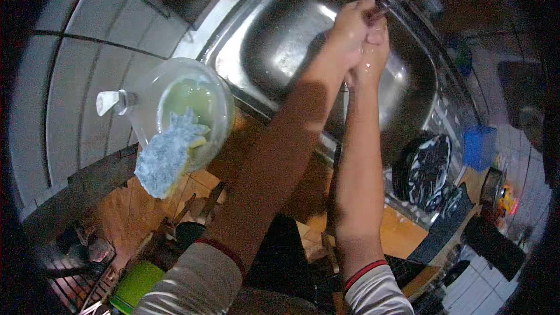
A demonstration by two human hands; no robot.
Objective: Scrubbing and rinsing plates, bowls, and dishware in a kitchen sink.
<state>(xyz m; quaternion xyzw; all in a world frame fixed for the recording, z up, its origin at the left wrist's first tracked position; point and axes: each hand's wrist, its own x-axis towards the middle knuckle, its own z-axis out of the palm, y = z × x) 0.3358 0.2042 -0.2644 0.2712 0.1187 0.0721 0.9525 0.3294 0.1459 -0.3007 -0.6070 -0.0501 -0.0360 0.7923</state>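
Observation:
My left hand point(352, 30) and my right hand point(375, 48) are pressed together, wet, over the far right part of a stainless steel sink basin point(284, 52). Water runs onto them near the fingers. The fingers overlap and blur, and no object shows between them. To the left stands a translucent plastic tub point(225, 96) with pale green soapy liquid. A light blue and yellow scrub sponge point(164, 162) rests on its near rim. At the basin's right near end lies a black round item point(426, 170) streaked with white suds.
A white tiled wall point(96, 65) rises at the left. Past the sink's right rim are a blue container point(479, 146) and a dark cloth-like item point(450, 218). A green box point(138, 286) and a wire rack point(78, 288) stand low at the left.

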